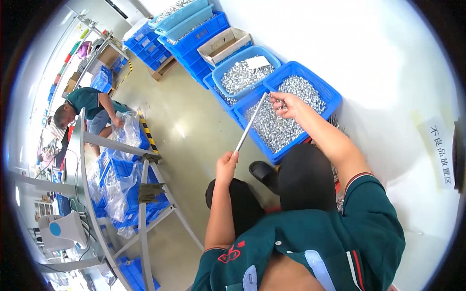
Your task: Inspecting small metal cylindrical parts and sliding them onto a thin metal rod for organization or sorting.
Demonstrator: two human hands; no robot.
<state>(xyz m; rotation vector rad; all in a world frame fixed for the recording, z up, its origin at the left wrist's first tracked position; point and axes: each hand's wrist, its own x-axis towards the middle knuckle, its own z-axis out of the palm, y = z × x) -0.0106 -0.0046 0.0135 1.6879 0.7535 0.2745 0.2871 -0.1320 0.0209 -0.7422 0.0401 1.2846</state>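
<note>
My left hand point(226, 167) is closed around the lower end of a thin, straight metal rod point(250, 124), which slants up and away to the right. Beside the rod's upper end, my right hand point(287, 105) has its fingers curled in a pinch. Small silvery pieces show between those fingers, too small to make out fully. Below both hands stands a blue plastic basket point(336, 99), filled with many small shiny metal parts point(276, 131). The rod crosses over the basket's left side.
A light blue tub point(272, 54) of similar parts and a cardboard box point(224, 45) stand behind the basket. Stacked blue crates point(191, 48) line the white wall. At left, a metal-framed bench point(144, 223) stands near a person point(87, 104) bending over plastic-covered crates point(119, 179).
</note>
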